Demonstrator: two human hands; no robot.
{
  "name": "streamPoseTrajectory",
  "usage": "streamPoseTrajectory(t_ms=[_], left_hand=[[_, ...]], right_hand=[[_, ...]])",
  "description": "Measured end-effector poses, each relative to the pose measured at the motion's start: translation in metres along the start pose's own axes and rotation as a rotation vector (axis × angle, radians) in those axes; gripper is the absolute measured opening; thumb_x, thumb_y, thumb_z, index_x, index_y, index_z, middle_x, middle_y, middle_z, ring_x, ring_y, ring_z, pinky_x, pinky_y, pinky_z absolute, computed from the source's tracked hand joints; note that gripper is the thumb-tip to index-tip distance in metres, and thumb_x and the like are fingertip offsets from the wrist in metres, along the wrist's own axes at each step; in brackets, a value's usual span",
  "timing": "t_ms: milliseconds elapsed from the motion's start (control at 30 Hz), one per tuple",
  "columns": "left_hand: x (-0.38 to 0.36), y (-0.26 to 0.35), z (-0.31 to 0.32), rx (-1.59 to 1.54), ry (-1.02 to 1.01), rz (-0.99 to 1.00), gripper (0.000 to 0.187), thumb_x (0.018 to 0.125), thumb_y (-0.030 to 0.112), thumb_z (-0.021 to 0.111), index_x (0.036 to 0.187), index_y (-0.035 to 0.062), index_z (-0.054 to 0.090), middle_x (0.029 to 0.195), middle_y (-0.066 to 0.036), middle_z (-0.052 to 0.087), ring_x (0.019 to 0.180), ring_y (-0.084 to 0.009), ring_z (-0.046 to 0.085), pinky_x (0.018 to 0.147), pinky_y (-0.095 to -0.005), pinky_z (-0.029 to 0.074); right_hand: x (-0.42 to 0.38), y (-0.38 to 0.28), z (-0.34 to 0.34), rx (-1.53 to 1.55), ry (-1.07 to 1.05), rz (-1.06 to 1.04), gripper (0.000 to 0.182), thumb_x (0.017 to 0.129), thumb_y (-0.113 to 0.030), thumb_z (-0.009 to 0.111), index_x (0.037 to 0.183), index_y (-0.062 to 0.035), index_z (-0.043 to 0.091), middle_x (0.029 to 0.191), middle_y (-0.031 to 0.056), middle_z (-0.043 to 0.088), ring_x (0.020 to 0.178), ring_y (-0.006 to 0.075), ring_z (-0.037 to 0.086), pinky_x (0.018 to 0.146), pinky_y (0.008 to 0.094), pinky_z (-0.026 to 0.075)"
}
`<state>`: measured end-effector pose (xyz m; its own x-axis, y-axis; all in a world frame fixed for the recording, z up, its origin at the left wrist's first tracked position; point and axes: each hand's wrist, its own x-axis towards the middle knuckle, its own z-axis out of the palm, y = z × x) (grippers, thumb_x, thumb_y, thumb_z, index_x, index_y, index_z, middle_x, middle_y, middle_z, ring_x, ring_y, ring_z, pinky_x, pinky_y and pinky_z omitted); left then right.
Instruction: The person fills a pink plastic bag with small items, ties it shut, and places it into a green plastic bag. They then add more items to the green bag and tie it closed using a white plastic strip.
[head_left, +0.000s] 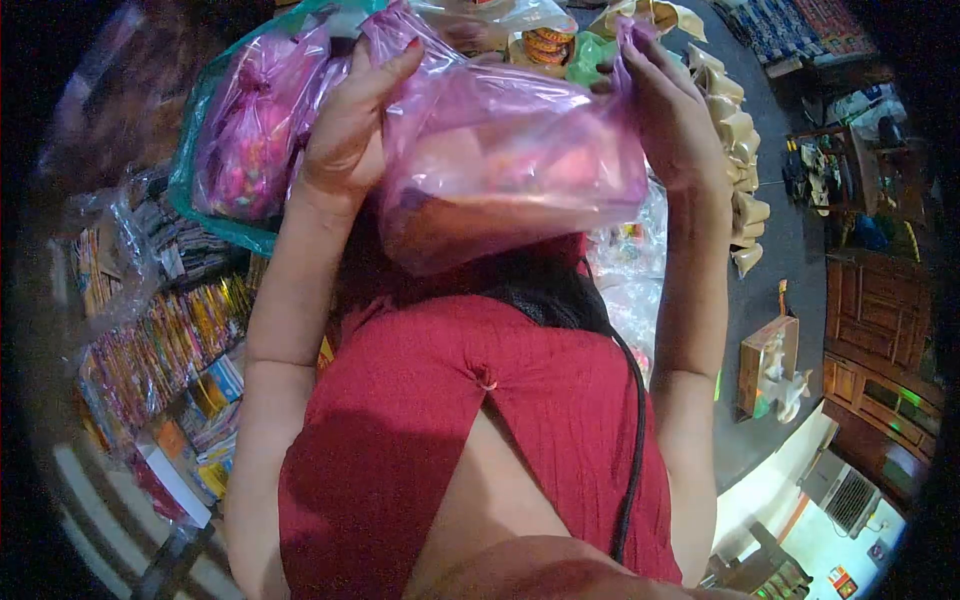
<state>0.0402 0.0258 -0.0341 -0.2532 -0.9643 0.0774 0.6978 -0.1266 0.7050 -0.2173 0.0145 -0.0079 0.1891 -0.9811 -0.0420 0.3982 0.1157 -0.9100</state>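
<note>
Fingers [393, 68] of left hand [345, 145] and right hand [678, 130] pinch opposite upper ends of a filled pink plastic bag [510, 165], raised before the red garment [400, 420]; apparently spreading it, next needing both grips even.

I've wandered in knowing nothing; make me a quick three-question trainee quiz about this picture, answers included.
1. True or false: the left hand and right hand both hold the middle pink bag.
2. Multiple choice: the teal plastic shows
A) beyond the right hand
B) on the left hand's side
3. Fill in: the person's garment is ____ in colour.

Key: 1 true; 2 B; 3 red.
</note>
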Motion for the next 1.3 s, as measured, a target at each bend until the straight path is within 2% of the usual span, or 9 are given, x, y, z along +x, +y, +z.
streamPoseTrajectory(t_ms=[200,333,433,567,733,800,867,967,1300], left_hand=[[0.013,-0.024,-0.017,0.009,0.196,0.037,0.061,0.087,0.003,0.056,0.137,0.0153,0.023,0.126,-0.009,0.047,0.115,-0.0237,0.048,0.096,-0.0400,0.043],[0.012,-0.025,-0.019,0.058,0.334,0.191,0.043,0.092,0.007,0.047,0.132,0.0095,0.031,0.124,-0.015,0.051,0.111,-0.0262,0.053,0.096,-0.0410,0.043],[0.013,-0.019,-0.024,0.058,0.269,0.249,0.040,0.094,0.008,0.043,0.132,0.0107,0.030,0.124,-0.019,0.051,0.110,-0.0286,0.053,0.096,-0.0427,0.044],[0.025,-0.019,-0.037,-0.020,0.260,0.239,0.036,0.095,0.010,0.042,0.129,0.0127,0.032,0.115,-0.018,0.056,0.108,-0.0315,0.054,0.093,-0.0461,0.045],[0.028,-0.031,-0.031,0.032,0.262,0.187,0.037,0.092,0.010,0.049,0.124,0.0155,0.031,0.101,-0.009,0.057,0.093,-0.0222,0.059,0.085,-0.0370,0.048],[0.028,-0.033,-0.026,0.181,0.161,0.221,0.041,0.089,0.009,0.054,0.122,0.0145,0.030,0.089,-0.005,0.056,0.084,-0.0185,0.059,0.082,-0.0336,0.048],[0.026,-0.033,-0.023,0.417,0.170,0.205,0.048,0.085,0.005,0.058,0.123,0.0132,0.029,0.086,-0.003,0.052,0.083,-0.0157,0.058,0.082,-0.0314,0.047],[0.025,-0.034,-0.020,0.670,0.087,0.301,0.037,0.084,-0.001,0.057,0.110,0.0116,0.033,0.093,-0.006,0.054,0.087,-0.0172,0.057,0.080,-0.0326,0.047],[0.032,-0.042,-0.026,0.468,0.091,0.253,0.037,0.093,0.002,0.043,0.123,0.0161,0.027,0.093,-0.007,0.053,0.078,-0.0155,0.058,0.078,-0.0321,0.049]], right_hand=[[0.079,0.047,0.015,-0.585,0.295,-0.560,0.055,0.096,-0.025,0.043,0.137,0.0061,0.024,0.137,0.0210,0.037,0.125,0.0273,0.038,0.103,0.0315,0.030],[0.100,0.071,0.023,-0.732,0.351,-0.611,0.060,0.094,-0.028,0.047,0.138,0.0047,0.022,0.141,0.0204,0.032,0.129,0.0328,0.033,0.106,0.0337,0.025],[0.116,0.094,0.021,-0.633,0.349,-0.860,0.036,0.090,-0.006,0.048,0.126,0.0005,0.042,0.116,0.0117,0.054,0.104,0.0171,0.053,0.090,0.0255,0.040],[0.132,0.112,0.004,0.151,0.181,-0.439,0.038,0.088,-0.002,0.053,0.124,-0.0007,0.044,0.106,0.0100,0.059,0.091,0.0180,0.058,0.080,0.0303,0.048],[0.120,0.104,0.001,0.414,0.114,-0.273,0.045,0.084,0.000,0.058,0.126,-0.0028,0.043,0.111,0.0084,0.057,0.096,0.0159,0.057,0.082,0.0265,0.048],[0.116,0.102,0.003,0.191,0.048,-0.215,0.051,0.080,-0.004,0.064,0.127,-0.0027,0.043,0.101,0.0055,0.058,0.093,0.0154,0.057,0.080,0.0241,0.047],[0.109,0.100,0.004,0.076,0.010,-0.092,0.080,0.074,-0.009,0.072,0.138,0.0002,0.025,0.119,0.0139,0.052,0.111,0.0231,0.051,0.092,0.0279,0.043],[0.115,0.113,-0.002,-0.823,-0.087,-0.434,0.126,0.062,-0.022,0.083,0.139,0.0062,-0.012,0.147,0.0244,0.010,0.134,0.0286,0.020,0.108,0.0318,0.020],[0.113,0.121,-0.008,-0.835,-0.116,-0.603,0.121,0.063,-0.026,0.083,0.141,0.0037,-0.004,0.146,0.0245,0.014,0.134,0.0339,0.020,0.109,0.0373,0.020]])
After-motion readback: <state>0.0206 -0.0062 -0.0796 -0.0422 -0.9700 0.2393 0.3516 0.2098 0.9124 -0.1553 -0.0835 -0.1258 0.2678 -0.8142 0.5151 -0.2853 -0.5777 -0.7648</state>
